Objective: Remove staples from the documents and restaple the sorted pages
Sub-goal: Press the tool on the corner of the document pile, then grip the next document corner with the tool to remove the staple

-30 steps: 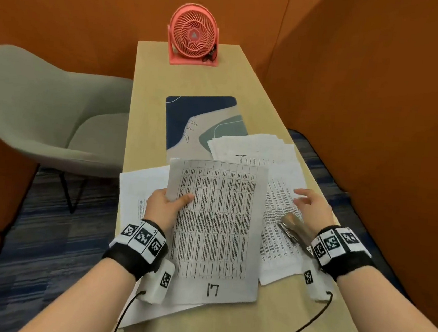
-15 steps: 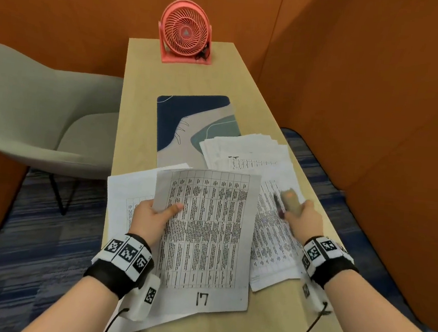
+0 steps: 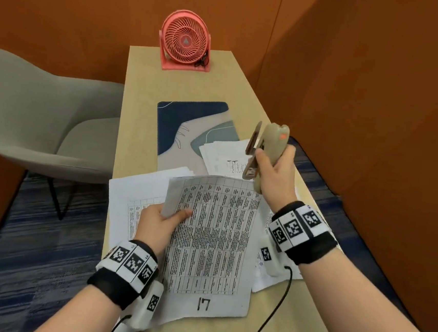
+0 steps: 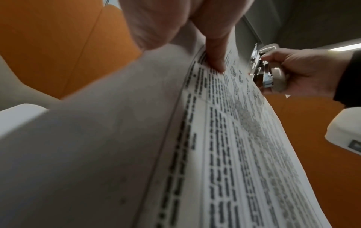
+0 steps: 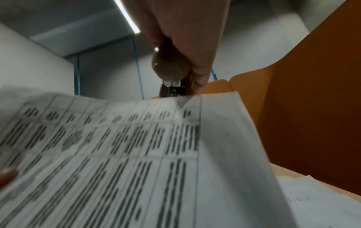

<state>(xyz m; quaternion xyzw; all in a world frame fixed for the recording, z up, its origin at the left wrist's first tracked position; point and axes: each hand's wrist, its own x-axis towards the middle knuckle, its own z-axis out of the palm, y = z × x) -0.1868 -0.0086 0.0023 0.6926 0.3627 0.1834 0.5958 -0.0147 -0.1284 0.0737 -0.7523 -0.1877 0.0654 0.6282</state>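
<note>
Beige plastic fills my right hand [image 3: 276,171]: my fingers are curled tight around a stapler [image 3: 266,149], which I hold raised above the desk [image 3: 143,110], its mouth turned toward the top right corner of the page I am holding. The stapler's mouth hangs a little apart, and from the left wrist view its metal parts show beside my knuckles.

My left hand [image 3: 159,220] pinches a printed sheet [image 3: 213,245] near its upper left edge, thumb on top and fingers beneath, so the page lifts off the desk and curls slightly. It is covered with a table of small text and has 17 handwritten at the bottom.

Under it lie more white pages [image 3: 132,197], spread to the left, and a second fanned pile of papers [image 3: 221,152] sits farther back on the right, overlapping a blue and grey mat [image 3: 187,120]. At the far end of the desk stands a pink fan [image 3: 185,40]. A grey chair [image 3: 43,122] sits to the left, and orange walls close in around the desk.
</note>
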